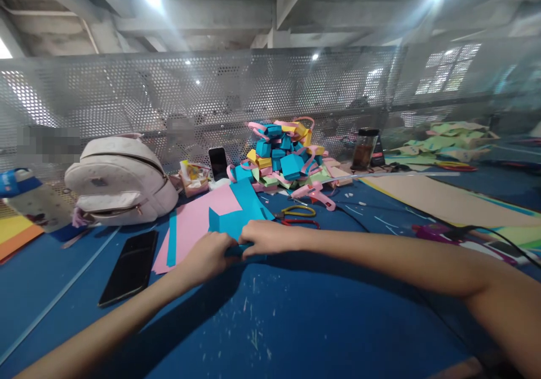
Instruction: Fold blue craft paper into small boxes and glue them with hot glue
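Two bare hands meet over a folded sheet of bright blue paper (pixel 236 221) near the middle of the blue-topped desk (pixel 296 322). The left hand (pixel 209 255) and right hand (pixel 266 237) both curl their fingers down, pressing the paper's near edge. A pink paper sheet (pixel 198 221) lies under it. A black smartphone (pixel 129 266) rests toward the left edge; a heap of coloured paper boxes (pixel 283 156) and a pink glue gun (pixel 315 193) sit along the far edge.
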`<state>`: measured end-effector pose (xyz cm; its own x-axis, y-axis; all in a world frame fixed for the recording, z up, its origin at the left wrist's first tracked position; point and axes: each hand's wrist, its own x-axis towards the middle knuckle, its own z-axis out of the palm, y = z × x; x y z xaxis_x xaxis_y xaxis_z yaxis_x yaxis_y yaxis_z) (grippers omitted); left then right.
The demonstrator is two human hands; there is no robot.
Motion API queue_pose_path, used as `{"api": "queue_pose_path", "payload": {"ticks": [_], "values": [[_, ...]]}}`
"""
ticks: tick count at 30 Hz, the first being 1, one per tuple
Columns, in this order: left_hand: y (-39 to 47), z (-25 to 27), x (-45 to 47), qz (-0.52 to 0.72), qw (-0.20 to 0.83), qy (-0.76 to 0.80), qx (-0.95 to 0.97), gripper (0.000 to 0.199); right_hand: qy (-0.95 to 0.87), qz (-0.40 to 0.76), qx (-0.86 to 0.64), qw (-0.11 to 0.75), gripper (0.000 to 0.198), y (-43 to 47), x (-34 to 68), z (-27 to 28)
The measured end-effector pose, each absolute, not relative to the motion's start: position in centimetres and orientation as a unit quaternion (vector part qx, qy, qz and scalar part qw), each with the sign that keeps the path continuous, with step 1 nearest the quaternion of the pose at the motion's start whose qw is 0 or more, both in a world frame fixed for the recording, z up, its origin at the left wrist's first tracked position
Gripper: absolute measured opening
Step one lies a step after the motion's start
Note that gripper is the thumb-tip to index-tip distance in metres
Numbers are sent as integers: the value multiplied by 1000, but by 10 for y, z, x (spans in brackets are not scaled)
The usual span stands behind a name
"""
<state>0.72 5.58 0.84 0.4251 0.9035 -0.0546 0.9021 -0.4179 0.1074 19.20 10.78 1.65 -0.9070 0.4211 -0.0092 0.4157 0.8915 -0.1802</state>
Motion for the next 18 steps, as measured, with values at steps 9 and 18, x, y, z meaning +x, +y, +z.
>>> {"api": "queue_pose_path", "payload": {"ticks": [9,18], "values": [[59,5,3,34,60,576,814,27,-956,155,-229,102,21,111,197,13],[41,4,0,100,81,579,805,32,-922,229,-261,171,25,107,212,-2]]}}
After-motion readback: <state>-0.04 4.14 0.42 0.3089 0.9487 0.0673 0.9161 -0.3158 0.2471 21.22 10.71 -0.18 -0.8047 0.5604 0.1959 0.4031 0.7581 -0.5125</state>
